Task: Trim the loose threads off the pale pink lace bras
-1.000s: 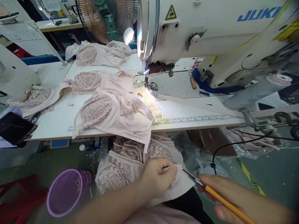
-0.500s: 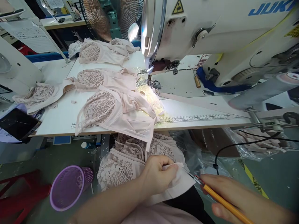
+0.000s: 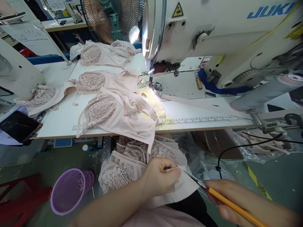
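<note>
Garment partly hidden by left hand; orange tool cropped.

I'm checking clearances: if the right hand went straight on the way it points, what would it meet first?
Probably the smooth pale-pink fabric pinched by the left hand. The orange-handled metal tool in the right hand seems to reach it, though depth is unclear.

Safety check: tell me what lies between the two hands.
In the head view, the tool's metal shaft spans from the right hand to the left hand, over pale fabric.
</note>
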Available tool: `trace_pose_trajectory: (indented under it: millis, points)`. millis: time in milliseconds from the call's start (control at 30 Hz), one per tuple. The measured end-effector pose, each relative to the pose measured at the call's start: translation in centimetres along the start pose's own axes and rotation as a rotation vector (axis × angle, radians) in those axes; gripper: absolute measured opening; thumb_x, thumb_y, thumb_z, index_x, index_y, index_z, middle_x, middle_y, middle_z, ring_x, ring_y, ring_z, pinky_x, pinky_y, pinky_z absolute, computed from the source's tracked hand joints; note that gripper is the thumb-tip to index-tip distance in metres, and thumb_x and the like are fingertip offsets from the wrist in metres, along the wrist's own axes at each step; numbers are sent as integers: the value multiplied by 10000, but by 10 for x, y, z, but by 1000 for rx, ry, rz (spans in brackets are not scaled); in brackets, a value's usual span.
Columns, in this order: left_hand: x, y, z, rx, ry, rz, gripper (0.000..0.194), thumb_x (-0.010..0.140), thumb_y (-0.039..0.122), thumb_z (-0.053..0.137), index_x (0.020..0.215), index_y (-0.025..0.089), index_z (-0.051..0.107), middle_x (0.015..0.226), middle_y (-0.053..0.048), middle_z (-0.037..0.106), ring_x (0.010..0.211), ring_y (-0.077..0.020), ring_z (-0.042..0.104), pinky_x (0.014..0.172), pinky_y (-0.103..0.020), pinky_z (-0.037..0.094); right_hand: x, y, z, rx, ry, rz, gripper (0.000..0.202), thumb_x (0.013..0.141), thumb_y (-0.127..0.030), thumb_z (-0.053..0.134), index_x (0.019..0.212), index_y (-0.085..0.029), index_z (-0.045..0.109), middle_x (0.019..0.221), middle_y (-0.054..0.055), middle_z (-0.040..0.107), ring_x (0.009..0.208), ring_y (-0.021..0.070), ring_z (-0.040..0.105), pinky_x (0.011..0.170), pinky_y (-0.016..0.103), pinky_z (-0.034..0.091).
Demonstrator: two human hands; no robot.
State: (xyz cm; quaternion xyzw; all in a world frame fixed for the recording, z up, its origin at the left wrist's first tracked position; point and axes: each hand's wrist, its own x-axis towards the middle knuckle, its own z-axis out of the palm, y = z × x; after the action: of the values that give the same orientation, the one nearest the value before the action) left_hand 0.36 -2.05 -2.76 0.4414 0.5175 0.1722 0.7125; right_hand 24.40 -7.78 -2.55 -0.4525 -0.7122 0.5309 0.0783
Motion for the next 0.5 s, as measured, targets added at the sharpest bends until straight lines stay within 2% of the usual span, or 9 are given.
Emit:
trace_pose_trajectory:
  millis: [100,200,400,500]
  points:
    - [0,-2,-1,-13,-2,-11,228,788,204,623,579,176,536,494,53,442,464,-83,372,453,-221,269,1,3,2,84,-84,97,652,865,-874,356,753,-233,403,715,-39,368,607,143,290,526,274,215]
    - [-2,-2,-1,-22,-7,8,154,771,234,651,645,158,607,508,47,479,464,-86,394,464,-223,292,1,4,3,91,-107,165,658,853,-891,337,786,-239,400,757,-32,359,643,157,301,541,272,236]
    - [-3,3,2,-103,18,-39,170,734,191,641,574,165,591,482,49,482,467,-90,426,469,-217,297,-4,21,6,-153,-7,66,669,892,-854,299,857,-233,546,747,14,548,618,191,478,558,288,325]
    - [-2,2,4,-130,8,-65,167,726,184,657,568,165,608,448,57,473,452,-88,404,464,-217,282,-4,21,6,-178,42,12,653,866,-859,374,861,-239,579,735,26,599,592,205,524,533,288,347]
